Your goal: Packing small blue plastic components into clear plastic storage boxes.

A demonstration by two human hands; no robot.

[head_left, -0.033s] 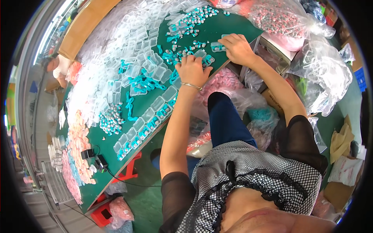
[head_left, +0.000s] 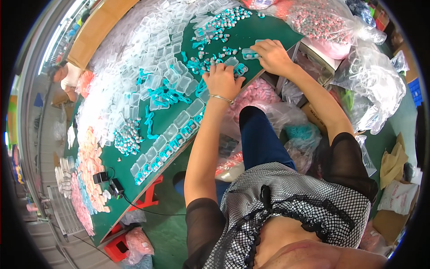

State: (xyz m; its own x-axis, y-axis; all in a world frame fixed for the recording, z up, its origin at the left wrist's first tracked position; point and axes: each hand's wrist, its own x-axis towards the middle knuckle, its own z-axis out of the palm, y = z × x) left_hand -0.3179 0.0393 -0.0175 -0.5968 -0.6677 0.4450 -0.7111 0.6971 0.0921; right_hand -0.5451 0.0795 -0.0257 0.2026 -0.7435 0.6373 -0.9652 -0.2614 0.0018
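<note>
My right hand (head_left: 274,58) is at the table's right edge, its fingers bent over a small clear plastic case (head_left: 249,54) with teal pieces inside. My left hand (head_left: 220,82), wearing a thin bangle, rests over the near end of a row of cases, thumb apart from the fingers. Its fingertips are partly hidden beside a clear lid (head_left: 231,62) and a pile of grey-and-teal plugs on cords (head_left: 197,66), which look like corded earplugs. From under that wrist, a row of open filled cases (head_left: 172,142) runs along the table edge to the lower left.
A large heap of clear cases (head_left: 134,58) covers the far left of the green table (head_left: 264,28). Loose plugs (head_left: 128,136), orange pieces (head_left: 91,163) and a black adapter (head_left: 116,186) lie leftward. Filled plastic bags (head_left: 320,22) stand right. Another person (head_left: 70,80) is at far left.
My right hand and the case under it have shifted very slightly to the left. My left hand stays nearly in place.
</note>
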